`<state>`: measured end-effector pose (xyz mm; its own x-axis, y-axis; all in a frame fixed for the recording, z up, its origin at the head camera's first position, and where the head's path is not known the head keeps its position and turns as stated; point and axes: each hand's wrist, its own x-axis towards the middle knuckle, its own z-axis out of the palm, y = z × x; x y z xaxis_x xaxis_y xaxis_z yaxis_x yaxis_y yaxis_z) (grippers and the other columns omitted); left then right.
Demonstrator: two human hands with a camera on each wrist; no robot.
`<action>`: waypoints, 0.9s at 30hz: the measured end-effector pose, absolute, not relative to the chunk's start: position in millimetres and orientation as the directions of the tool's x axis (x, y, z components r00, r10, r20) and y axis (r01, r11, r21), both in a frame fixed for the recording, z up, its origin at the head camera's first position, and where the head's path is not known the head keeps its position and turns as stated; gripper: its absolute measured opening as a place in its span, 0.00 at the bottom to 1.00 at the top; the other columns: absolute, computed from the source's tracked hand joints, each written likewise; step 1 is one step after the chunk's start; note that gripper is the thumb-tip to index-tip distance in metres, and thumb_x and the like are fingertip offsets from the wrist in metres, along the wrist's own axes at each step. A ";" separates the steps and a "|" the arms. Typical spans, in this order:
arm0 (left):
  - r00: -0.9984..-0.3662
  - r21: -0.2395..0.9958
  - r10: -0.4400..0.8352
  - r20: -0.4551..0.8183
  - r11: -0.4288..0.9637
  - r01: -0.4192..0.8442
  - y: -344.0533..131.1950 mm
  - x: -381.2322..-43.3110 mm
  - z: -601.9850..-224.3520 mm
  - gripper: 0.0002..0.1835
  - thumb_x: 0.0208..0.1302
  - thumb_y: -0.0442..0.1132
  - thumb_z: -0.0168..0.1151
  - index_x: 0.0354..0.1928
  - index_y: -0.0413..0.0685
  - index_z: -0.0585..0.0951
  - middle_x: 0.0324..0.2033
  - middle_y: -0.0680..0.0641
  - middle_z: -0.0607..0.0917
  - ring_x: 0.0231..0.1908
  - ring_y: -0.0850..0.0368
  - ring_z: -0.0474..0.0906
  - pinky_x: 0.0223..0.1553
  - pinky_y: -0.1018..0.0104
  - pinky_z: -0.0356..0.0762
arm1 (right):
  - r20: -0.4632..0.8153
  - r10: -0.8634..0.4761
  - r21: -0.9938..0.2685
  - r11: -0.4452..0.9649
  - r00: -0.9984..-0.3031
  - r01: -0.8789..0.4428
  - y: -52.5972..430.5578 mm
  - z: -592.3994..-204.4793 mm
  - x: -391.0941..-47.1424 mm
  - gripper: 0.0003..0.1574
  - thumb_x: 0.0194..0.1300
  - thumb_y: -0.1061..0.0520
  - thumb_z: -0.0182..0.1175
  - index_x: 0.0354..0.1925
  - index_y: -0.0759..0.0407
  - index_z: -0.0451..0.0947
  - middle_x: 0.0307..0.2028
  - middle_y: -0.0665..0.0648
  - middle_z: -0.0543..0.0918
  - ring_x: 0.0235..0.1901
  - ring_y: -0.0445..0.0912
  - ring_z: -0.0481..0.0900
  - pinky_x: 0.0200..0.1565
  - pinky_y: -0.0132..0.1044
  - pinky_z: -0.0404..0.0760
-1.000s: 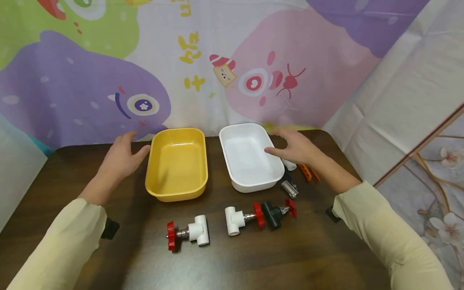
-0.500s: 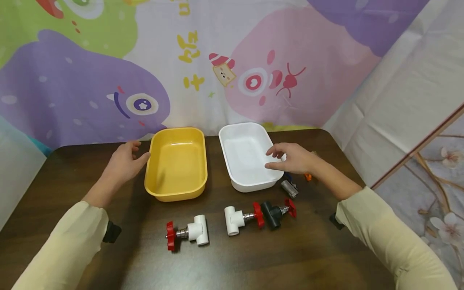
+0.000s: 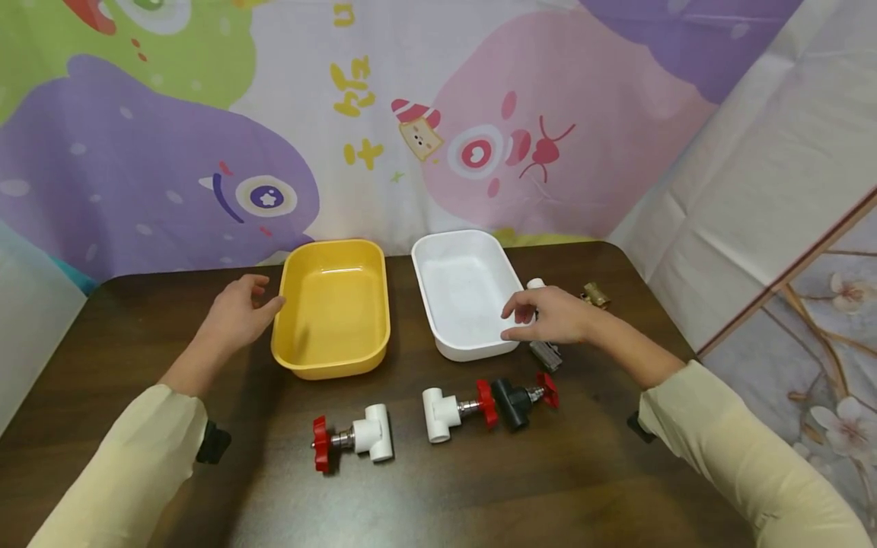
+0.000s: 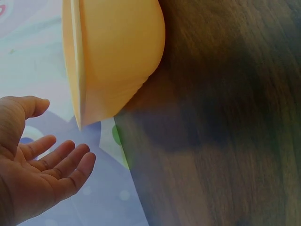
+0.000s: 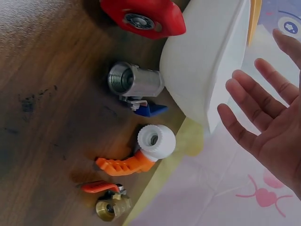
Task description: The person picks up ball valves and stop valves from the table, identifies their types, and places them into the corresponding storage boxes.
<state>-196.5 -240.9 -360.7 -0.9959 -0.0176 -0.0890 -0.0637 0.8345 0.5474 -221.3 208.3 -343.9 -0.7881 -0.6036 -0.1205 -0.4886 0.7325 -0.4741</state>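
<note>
Two bare hands are held out over a dark wooden table (image 3: pixel 479 495), and nothing is gripped by either. The fingers of the left hand (image 3: pixel 240 310) are parted and loosely bent, with the thumb set well away from them; in the left wrist view a gap is seen between this hand and the yellow tray (image 3: pixel 330 304), beside whose left wall it is held. The fingers of the right hand (image 3: pixel 548 316) are likewise relaxed and bent, the thumb apart, above the right rim of the white tray (image 3: pixel 466 293); whether that rim is touched cannot be told. Both forearms are stretched from the near corners toward the far side, with the palms turned inward. Nearer than the trays, three valves are laid in a row: a white valve (image 3: pixel 372 434) at left, its red wheel pointed left; a second white valve (image 3: pixel 444 413) at centre, its wheel pointed right; and, just beside that wheel, a black valve (image 3: pixel 512 403). To the right of the white tray, a steel valve (image 5: pixel 141 81) with a blue lever, an orange-handled white valve (image 5: pixel 157 141) and a brass valve (image 5: pixel 113 207) are placed, the brass one farthest right.
</note>
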 end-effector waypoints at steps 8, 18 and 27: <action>-0.993 0.551 -0.026 -0.119 0.830 -0.088 -239.2 -196.7 -364.8 0.33 0.67 0.48 0.50 0.65 0.30 0.58 0.57 0.27 0.67 0.56 0.32 0.65 0.59 0.39 0.65 | -0.166 -0.644 -0.532 0.696 -0.747 -0.482 210.7 -346.5 -211.0 0.18 0.55 0.44 0.65 0.40 0.53 0.79 0.30 0.47 0.78 0.32 0.39 0.75 0.39 0.33 0.77; -0.994 0.553 -0.018 -0.110 0.830 -0.076 -238.9 -198.0 -370.9 0.35 0.67 0.48 0.50 0.65 0.28 0.57 0.56 0.25 0.68 0.56 0.31 0.66 0.58 0.38 0.65 | -0.245 -0.633 -0.552 0.714 -0.735 -0.431 211.5 -353.5 -202.6 0.21 0.54 0.41 0.66 0.41 0.53 0.79 0.31 0.47 0.79 0.32 0.39 0.76 0.38 0.32 0.77; -0.989 0.557 -0.018 -0.148 0.825 -0.098 -240.0 -199.2 -378.2 0.35 0.67 0.49 0.49 0.66 0.28 0.56 0.58 0.24 0.66 0.57 0.30 0.65 0.59 0.38 0.65 | -0.285 -0.670 -0.550 0.700 -0.686 -0.456 210.6 -363.9 -193.2 0.24 0.54 0.42 0.66 0.44 0.55 0.79 0.37 0.55 0.81 0.37 0.43 0.77 0.42 0.33 0.77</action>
